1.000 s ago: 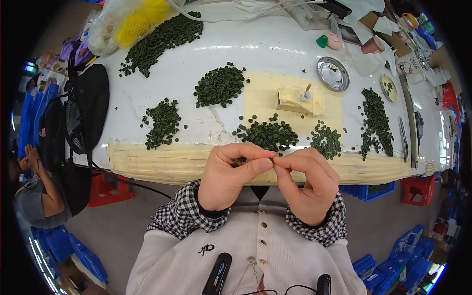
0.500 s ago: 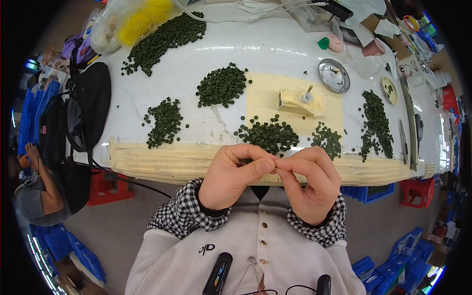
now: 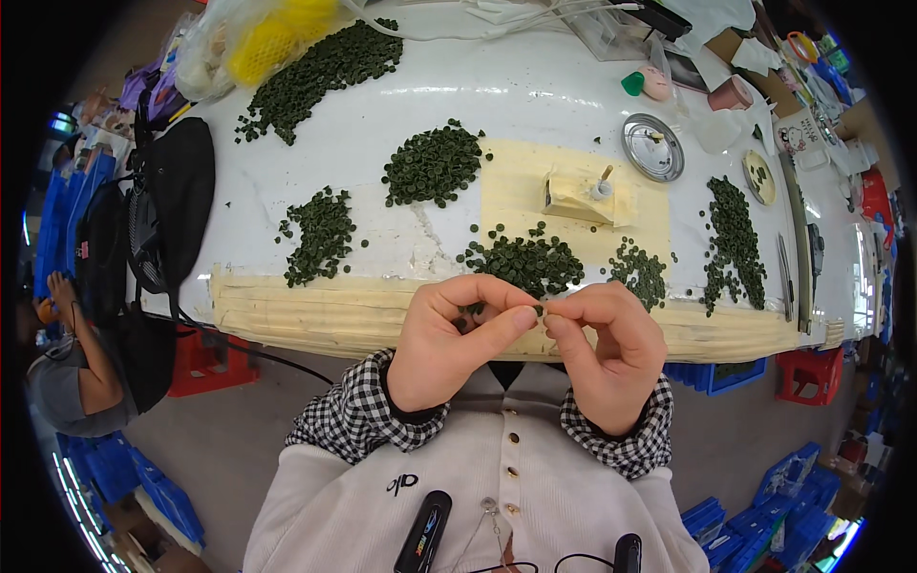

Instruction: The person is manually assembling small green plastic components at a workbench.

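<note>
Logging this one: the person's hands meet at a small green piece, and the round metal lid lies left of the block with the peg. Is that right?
Not quite: the head view shows the round metal lid right of the block with the peg. The left hand and right hand do meet at a small green piece.

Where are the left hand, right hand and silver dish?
Left hand [image 3: 437, 344]: head view, near thumb base.
Right hand [image 3: 613, 365]: head view, near thumb base.
Silver dish [image 3: 644, 154]: head view, its bare inside.
</note>
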`<state>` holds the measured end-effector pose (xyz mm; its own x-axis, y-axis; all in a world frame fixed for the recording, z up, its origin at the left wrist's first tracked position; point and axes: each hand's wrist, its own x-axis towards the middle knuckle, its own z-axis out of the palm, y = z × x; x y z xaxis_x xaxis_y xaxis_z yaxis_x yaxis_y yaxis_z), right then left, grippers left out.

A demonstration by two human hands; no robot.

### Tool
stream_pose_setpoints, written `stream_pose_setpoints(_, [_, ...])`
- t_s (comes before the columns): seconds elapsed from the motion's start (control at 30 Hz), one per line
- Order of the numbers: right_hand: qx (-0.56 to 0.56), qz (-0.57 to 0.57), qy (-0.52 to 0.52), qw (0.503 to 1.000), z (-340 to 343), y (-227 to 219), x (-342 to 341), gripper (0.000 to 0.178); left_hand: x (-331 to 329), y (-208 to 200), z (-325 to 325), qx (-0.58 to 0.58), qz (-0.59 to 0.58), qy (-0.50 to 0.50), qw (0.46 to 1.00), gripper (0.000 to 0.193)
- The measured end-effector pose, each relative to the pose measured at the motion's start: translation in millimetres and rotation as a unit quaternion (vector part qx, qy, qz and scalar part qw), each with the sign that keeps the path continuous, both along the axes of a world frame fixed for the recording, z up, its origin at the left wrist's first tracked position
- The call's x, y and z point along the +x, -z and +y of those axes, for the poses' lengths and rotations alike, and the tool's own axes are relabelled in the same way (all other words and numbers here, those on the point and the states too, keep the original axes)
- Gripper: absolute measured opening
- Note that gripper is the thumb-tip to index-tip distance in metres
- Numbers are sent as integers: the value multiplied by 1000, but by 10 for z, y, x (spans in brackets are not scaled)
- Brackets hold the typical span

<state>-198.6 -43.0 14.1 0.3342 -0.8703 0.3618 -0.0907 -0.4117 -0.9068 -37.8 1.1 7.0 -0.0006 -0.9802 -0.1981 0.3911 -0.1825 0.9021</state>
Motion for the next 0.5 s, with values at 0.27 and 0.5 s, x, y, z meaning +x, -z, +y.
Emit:
stream_pose_setpoints(0.27, [158,-44,-21,986,18,-33,30,11,16,68,5,-28,-73,6,997,11])
stream_pose_setpoints(0.5, [173,-64,-38,982,23,-23,28,11,-6,54,5,-28,-62,-7,998,9])
